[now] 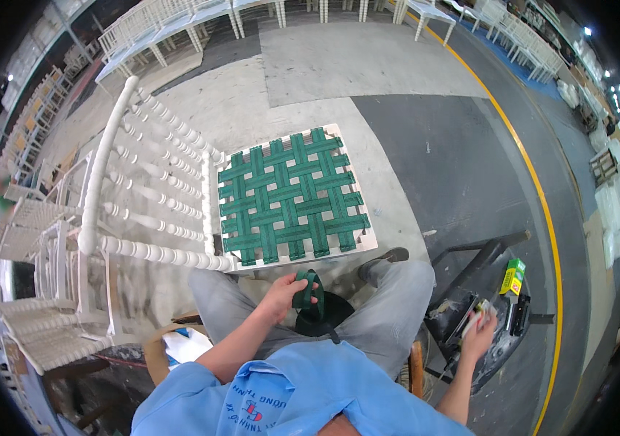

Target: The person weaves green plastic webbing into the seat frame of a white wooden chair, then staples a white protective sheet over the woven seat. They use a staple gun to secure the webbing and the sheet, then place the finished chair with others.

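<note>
In front of my knees stands a white chair [156, 254] with turned spindles in its back. Green webbing [279, 195] is woven in a crisscross over its seat frame, with gaps between the bands. Just below the seat's near edge, my left hand [286, 296] is closed round a looped length of green webbing strap [313, 291]. Off to my right, my right hand [478, 333] reaches over a black stool [443, 314]. Its fingers are curled about a small pale and dark item that I cannot make out.
A yellow-green box [513, 276] and a black object [520, 315] lie on the stool. At my left is a cardboard box [153, 357] with white material inside. More white chairs [52, 316] crowd the left side; others line the far edge. A yellow line [535, 182] crosses the floor.
</note>
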The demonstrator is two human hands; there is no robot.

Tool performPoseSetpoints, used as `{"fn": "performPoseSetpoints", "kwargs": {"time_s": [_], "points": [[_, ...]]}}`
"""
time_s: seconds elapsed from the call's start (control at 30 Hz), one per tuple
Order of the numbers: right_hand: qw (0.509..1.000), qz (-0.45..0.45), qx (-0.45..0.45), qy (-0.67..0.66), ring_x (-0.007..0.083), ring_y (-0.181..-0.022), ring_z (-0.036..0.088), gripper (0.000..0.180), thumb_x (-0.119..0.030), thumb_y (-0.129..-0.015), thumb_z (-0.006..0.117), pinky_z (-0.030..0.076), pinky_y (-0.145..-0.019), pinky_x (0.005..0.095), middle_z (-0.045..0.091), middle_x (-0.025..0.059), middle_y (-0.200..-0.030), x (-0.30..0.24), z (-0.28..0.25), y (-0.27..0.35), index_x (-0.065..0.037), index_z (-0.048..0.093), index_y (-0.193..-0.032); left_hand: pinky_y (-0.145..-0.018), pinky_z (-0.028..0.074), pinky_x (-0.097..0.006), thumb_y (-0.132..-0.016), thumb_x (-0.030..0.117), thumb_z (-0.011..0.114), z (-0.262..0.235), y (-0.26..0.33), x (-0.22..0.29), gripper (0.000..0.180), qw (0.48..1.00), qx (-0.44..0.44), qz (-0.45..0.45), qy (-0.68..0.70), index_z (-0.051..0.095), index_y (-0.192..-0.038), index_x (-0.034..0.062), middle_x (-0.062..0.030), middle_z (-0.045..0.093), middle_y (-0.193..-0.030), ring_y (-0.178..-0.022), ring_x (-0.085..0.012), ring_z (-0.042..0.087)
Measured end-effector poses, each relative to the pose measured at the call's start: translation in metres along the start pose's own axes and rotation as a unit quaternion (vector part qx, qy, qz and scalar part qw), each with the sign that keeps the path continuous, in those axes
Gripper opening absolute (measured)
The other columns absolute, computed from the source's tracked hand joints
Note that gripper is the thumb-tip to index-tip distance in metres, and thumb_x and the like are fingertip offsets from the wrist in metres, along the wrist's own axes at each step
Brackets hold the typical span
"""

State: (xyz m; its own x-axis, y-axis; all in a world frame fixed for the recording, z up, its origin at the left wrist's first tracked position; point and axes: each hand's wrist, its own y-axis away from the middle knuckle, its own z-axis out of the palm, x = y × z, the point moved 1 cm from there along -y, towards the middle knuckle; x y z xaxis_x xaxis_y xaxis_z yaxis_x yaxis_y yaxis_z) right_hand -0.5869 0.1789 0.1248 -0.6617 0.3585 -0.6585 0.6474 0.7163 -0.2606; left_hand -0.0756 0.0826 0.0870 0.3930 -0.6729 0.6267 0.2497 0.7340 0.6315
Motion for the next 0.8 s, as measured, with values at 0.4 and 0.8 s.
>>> {"fn": "performPoseSetpoints", "kwargs": {"time_s": [0.4, 0.8], "points": [[0.987, -0.1, 0.037, 0.119, 0.0365, -0.111, 0.065, 0.031, -0.014, -0.096, 0.068, 0.05, -0.097, 0.044, 0.066, 0.0195, -0.12, 0.009, 0.0, -0.029, 0.0, 0.069, -0.123, -0.071, 0.065, -0.048, -0.102, 0.011, 0.057, -0.062, -0.011, 0.003, 0.025, 0.955, 0.218, 0.121, 0.158, 0.054, -0.125, 0.0016, -0.0096, 0.063, -0.101, -0.081, -0.0333, 0.071], [0.909, -0.072, -0.406, -0.061, 0.0355, -0.123, 0.065, 0.055, -0.045, -0.107, 0.054, 0.048, -0.104, 0.0418, 0.069, 0.0224, -0.13, -0.183, 0.328, -0.066, -0.001, 0.06, -0.139, -0.066, 0.063, -0.046, -0.104, 0.011, 0.053, -0.049, -0.03, 0.016, 0.026, 0.944, 0.207, 0.136, 0.216, 0.047, -0.128, 0.0023, -0.0116, 0.063, -0.102, -0.076, -0.032, 0.071]]}}
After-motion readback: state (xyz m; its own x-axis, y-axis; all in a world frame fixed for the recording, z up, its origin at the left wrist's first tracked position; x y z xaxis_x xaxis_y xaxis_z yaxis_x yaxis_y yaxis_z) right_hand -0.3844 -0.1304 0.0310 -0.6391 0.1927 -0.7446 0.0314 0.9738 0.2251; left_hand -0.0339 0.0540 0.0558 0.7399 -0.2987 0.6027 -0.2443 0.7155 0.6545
